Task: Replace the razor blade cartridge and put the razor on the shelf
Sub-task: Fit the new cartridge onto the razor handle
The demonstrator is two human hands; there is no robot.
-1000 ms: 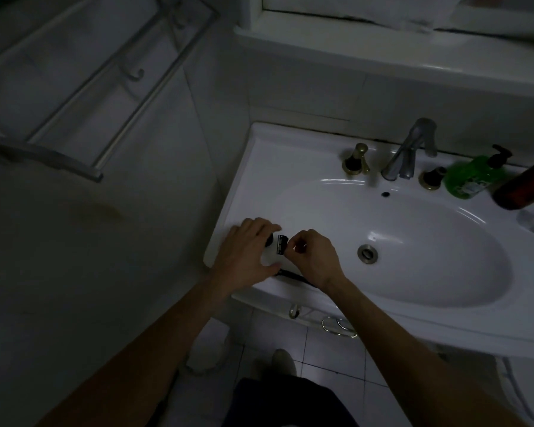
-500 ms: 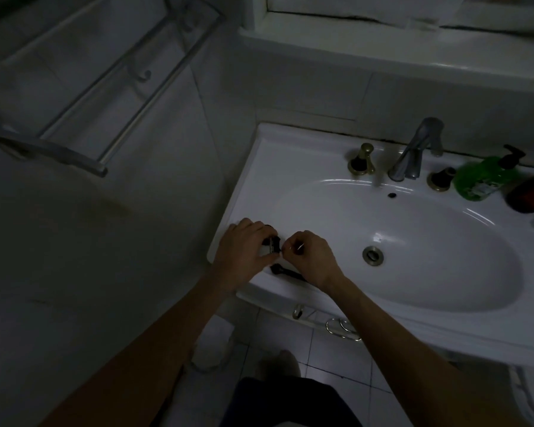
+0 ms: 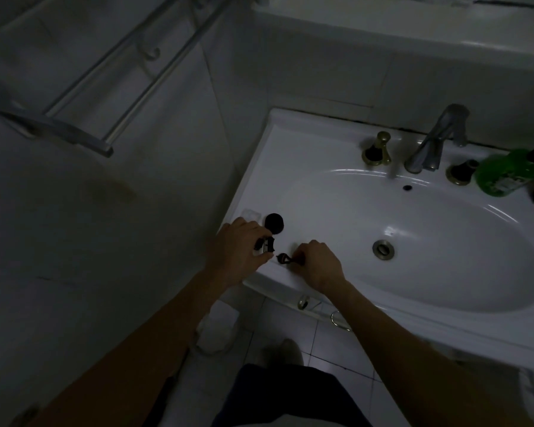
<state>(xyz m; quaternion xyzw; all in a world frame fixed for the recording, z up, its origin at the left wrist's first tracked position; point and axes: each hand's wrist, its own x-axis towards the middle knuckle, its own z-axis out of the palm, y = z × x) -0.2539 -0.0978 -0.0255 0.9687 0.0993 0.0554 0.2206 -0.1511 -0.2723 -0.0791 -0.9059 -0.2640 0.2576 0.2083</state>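
Observation:
My left hand [image 3: 235, 248] holds a small black and silver blade cartridge [image 3: 50, 245] between its fingertips, over the sink's front left corner. Just to its right, my right hand [image 3: 319, 261] grips the dark razor handle [image 3: 285, 259]; its bare forked head points left toward the cartridge, a small gap apart. A round black cap-like object [image 3: 274, 222] lies on the sink rim behind my left hand, next to a small clear plastic piece [image 3: 252, 214]. The white shelf [image 3: 413, 29] runs along the wall above the sink.
The white sink [image 3: 321, 192] has a chrome faucet [image 3: 435, 140], two brass knobs, and a green soap bottle [image 3: 503, 172] at the back right. A metal towel rack [image 3: 84, 87] hangs on the left wall. Tiled floor lies below.
The cartridge and razor head were together between my hands; now they are apart, my left hand holding the cartridge. The black round object has come into view behind my left hand.

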